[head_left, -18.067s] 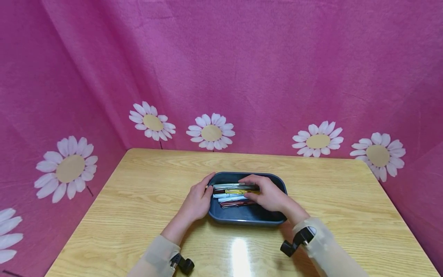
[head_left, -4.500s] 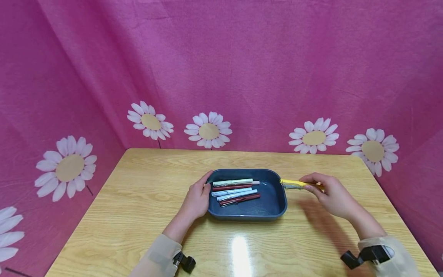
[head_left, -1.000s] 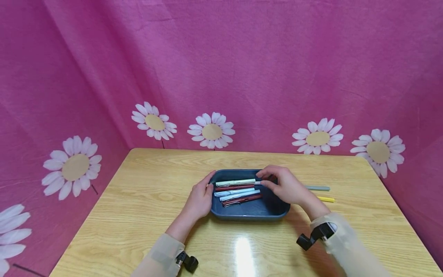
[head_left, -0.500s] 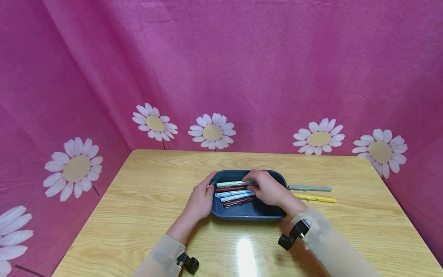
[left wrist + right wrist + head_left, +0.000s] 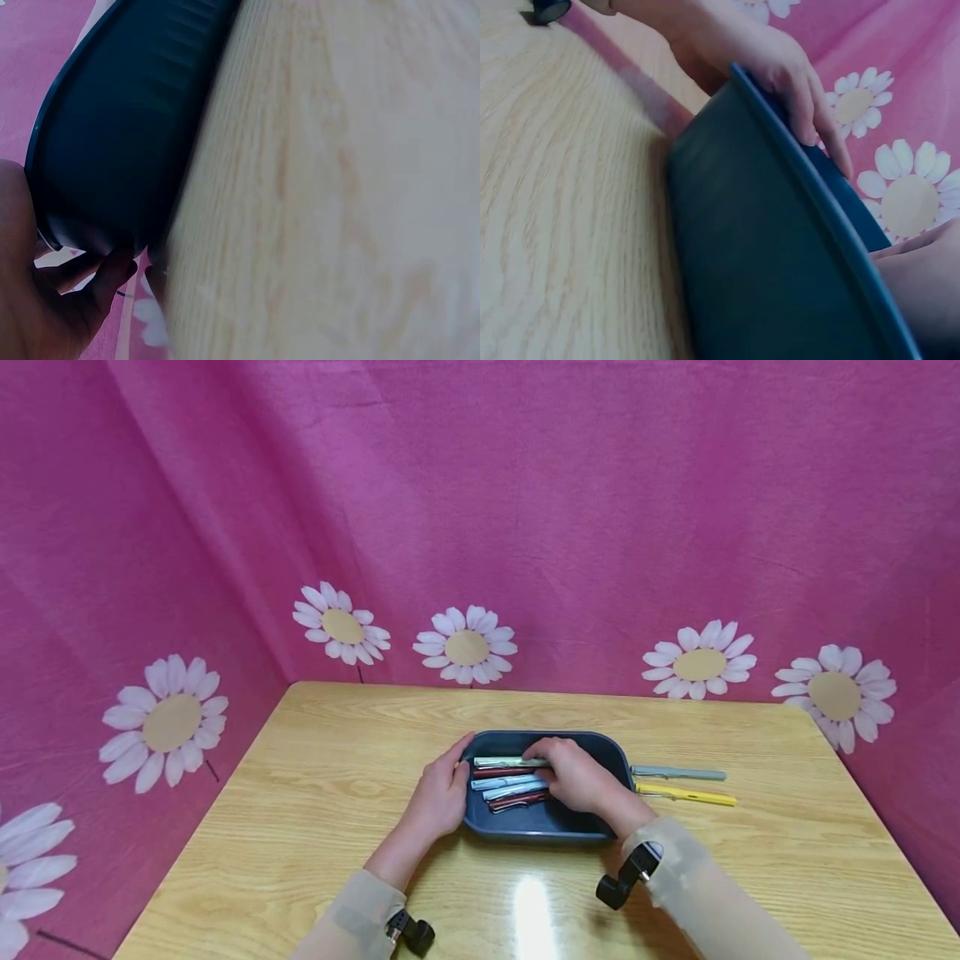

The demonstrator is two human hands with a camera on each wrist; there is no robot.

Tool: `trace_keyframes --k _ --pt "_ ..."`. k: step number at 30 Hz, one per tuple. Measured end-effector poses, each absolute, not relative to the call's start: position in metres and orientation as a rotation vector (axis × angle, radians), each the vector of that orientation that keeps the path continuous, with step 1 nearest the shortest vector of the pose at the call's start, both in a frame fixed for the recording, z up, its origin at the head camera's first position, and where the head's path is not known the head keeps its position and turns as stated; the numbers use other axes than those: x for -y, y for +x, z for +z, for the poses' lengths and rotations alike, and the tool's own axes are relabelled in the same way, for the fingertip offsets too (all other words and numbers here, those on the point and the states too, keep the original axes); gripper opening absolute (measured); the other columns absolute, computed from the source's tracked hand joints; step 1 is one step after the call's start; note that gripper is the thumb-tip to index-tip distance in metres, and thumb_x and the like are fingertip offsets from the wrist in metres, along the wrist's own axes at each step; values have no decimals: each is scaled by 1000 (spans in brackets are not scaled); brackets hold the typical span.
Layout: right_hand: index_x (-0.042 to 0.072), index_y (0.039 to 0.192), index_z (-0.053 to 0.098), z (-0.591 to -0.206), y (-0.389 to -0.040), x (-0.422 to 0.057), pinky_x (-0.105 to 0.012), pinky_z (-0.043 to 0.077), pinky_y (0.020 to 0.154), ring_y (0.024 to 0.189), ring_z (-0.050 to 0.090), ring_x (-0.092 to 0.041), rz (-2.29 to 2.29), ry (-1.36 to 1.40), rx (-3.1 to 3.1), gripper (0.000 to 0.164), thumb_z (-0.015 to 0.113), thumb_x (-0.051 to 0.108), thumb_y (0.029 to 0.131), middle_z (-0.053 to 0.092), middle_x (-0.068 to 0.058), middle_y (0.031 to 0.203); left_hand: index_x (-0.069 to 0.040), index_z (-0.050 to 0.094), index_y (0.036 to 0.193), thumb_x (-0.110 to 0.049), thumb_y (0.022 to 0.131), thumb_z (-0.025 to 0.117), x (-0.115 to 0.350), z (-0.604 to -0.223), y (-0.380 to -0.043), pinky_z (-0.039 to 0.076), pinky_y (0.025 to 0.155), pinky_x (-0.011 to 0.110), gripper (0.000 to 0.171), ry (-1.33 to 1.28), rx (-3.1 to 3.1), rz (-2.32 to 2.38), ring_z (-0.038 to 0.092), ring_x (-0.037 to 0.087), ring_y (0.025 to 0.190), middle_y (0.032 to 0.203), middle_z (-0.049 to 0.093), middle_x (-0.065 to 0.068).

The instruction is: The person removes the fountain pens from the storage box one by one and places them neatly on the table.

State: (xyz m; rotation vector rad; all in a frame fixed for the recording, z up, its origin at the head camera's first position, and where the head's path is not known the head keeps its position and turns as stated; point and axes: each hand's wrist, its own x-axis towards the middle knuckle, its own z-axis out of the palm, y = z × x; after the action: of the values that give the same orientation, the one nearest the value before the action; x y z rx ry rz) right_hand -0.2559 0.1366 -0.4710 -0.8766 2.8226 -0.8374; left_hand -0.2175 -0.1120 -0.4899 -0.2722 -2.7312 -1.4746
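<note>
At left, one end of a dark blue tray is held by the left grip, its thumb set at the rim and its other fingers largely hidden behind the wall; the left sleeve is cut off below. In the left part of the tray, five pens are laid side by side: a pale green pen, a dark red pen, two light blue pens and a second dark red pen. In the left wrist view, these are hidden by the tray's dark wall. The right end of the pale green pen is covered by the right grip, whose thumb and forefinger are narrowly parted over it; whether the pen is pinched cannot be told, the fingertips being blocked by the tray in the right wrist view. Farthest right, a grey pen and a yellow pen are seen on the wooden desk just beside the tray; whether it is touched by their left ends cannot be told.
</note>
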Motion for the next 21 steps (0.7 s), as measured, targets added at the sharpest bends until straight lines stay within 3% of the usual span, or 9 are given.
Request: trace_keyframes --k 8,21 --pt "7 117 77 -471 -255 -131 -45 57 98 103 64 -20 -839 -827 -2836 28 69 -9 95 73 -4 109 -16 44 163 -14 113 42 112 -491 -217 35 122 50 50 -271 2726 -1467 44 31 148 159 50 14" --pt "1 120 75 -462 -252 -137 -46 58 96 108 65 -24 -1036 -936 -2798 35 64 -17 93 70 -9 115 -17 44 163 -15 113 41 112 -490 -217 35 122 50 50 -289 2734 -1438 45 31 147 158 50 16"
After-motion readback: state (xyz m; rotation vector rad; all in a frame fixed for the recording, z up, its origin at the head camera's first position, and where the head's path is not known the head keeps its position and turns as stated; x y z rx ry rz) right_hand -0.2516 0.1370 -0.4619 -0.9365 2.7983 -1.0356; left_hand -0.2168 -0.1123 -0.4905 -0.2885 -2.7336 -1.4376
